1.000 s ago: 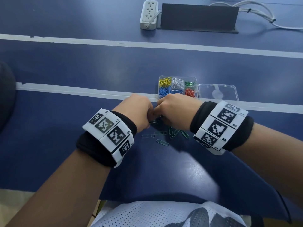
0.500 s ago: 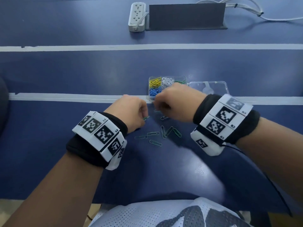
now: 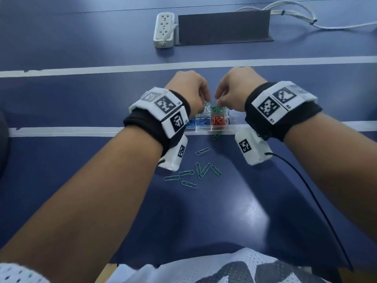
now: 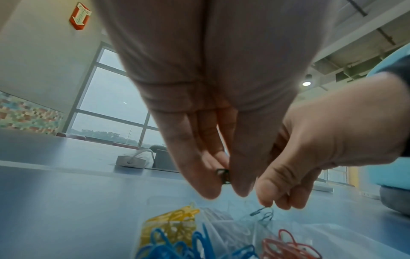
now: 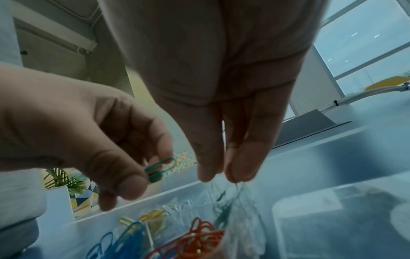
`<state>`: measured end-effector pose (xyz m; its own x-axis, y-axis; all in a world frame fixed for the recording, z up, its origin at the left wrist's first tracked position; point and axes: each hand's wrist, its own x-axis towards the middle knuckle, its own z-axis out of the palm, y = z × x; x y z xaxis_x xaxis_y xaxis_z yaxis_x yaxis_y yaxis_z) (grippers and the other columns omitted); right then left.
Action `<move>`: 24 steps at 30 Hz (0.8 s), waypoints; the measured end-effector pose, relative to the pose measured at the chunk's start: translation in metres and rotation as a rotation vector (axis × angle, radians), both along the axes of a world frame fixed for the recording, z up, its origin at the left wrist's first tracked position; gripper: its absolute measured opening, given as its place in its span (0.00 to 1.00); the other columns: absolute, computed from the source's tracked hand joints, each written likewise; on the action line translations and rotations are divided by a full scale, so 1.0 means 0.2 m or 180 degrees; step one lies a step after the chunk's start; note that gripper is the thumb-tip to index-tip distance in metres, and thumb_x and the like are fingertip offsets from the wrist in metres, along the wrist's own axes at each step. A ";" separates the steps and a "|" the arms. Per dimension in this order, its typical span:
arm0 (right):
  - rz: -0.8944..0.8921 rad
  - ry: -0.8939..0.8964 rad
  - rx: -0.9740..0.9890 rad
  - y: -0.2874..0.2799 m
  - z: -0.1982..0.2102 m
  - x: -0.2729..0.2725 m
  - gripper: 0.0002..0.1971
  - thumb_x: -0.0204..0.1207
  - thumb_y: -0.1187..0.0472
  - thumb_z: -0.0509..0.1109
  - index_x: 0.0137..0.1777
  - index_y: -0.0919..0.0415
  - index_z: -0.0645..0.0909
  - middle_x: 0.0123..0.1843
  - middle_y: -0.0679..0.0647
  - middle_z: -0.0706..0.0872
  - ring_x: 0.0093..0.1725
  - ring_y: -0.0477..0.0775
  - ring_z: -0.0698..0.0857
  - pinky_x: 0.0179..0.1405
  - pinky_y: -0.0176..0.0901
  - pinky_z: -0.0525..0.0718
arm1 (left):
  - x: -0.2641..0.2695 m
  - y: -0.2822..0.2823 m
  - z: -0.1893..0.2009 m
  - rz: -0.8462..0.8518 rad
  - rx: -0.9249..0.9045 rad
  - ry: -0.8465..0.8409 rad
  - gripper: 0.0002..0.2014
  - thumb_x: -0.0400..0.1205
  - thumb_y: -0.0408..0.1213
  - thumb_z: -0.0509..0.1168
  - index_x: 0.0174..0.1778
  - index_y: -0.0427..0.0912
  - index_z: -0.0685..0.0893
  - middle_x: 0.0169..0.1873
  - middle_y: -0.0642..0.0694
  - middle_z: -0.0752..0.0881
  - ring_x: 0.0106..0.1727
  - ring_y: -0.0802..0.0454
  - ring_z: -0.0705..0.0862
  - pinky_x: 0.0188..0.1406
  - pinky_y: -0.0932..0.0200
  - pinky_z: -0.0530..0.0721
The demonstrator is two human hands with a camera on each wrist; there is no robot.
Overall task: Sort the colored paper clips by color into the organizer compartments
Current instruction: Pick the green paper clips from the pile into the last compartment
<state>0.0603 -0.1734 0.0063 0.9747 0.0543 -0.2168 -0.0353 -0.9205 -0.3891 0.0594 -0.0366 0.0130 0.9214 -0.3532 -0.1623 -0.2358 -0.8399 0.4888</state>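
The clear organizer point(image 3: 206, 130) sits on the near white tape line, holding blue clips point(image 3: 196, 122), red clips point(image 3: 219, 120) and green clips point(image 3: 220, 108); yellow clips point(image 4: 175, 217) show in the left wrist view. My left hand point(image 3: 206, 101) hovers over its back row and pinches a green clip point(image 4: 223, 176) point(image 5: 160, 169) between thumb and fingers. My right hand point(image 3: 219, 103) point(image 5: 221, 177) hangs over the green compartment, fingers pointing down and slightly apart, with blurred green clips point(image 4: 261, 213) just beneath the tips. Several loose green clips point(image 3: 195, 172) lie on the table nearer me.
One green clip point(image 3: 216, 136) lies against the organizer's front edge. The clear lid point(image 5: 332, 219) lies right of the box. A power strip point(image 3: 164, 30), a dark stand point(image 3: 224, 27) and white cables point(image 3: 295, 17) are at the far edge. A black cord point(image 3: 306, 186) trails from my right wrist.
Both hands have moved forward from the loose clips to above the organizer. The left carries a green clip; green clips now sit below the right fingertips.
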 end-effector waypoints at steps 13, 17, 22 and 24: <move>-0.0218 -0.0112 0.0451 -0.15 0.02 -0.08 0.09 0.74 0.64 0.70 0.52 0.56 0.88 0.29 0.43 0.79 0.39 0.49 0.82 0.49 0.36 0.79 | 0.11 -0.17 -0.05 -0.0262 0.0223 -0.0136 0.10 0.72 0.27 0.72 0.47 0.43 0.91 0.36 0.45 0.88 0.46 0.50 0.89 0.55 0.55 0.86; 0.0047 -0.0164 0.0333 -0.13 0.03 -0.14 0.10 0.74 0.66 0.67 0.49 0.56 0.89 0.35 0.48 0.85 0.36 0.47 0.80 0.50 0.37 0.81 | 0.10 -0.13 -0.04 -0.0189 0.0065 -0.0193 0.10 0.73 0.29 0.72 0.49 0.43 0.90 0.42 0.45 0.91 0.40 0.55 0.83 0.50 0.62 0.83; 0.0862 0.0078 -0.0128 -0.03 0.00 -0.23 0.10 0.72 0.62 0.69 0.49 0.50 0.90 0.43 0.51 0.88 0.47 0.54 0.84 0.47 0.40 0.80 | 0.02 -0.02 0.01 -0.0188 0.0055 -0.0095 0.07 0.72 0.36 0.75 0.44 0.44 0.90 0.30 0.53 0.83 0.27 0.64 0.77 0.33 0.69 0.76; 0.0962 0.0167 -0.0312 0.00 -0.04 -0.25 0.11 0.71 0.62 0.69 0.50 0.48 0.88 0.48 0.55 0.87 0.49 0.60 0.86 0.49 0.45 0.84 | -0.02 0.04 0.02 -0.0212 0.0208 0.0027 0.04 0.72 0.39 0.75 0.41 0.46 0.90 0.27 0.56 0.82 0.25 0.68 0.76 0.37 0.67 0.78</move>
<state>0.0107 -0.1725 -0.0007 0.9049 0.3161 -0.2849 0.2278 -0.9254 -0.3029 0.0550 -0.0294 0.0176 0.8947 -0.4021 -0.1946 -0.2884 -0.8526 0.4357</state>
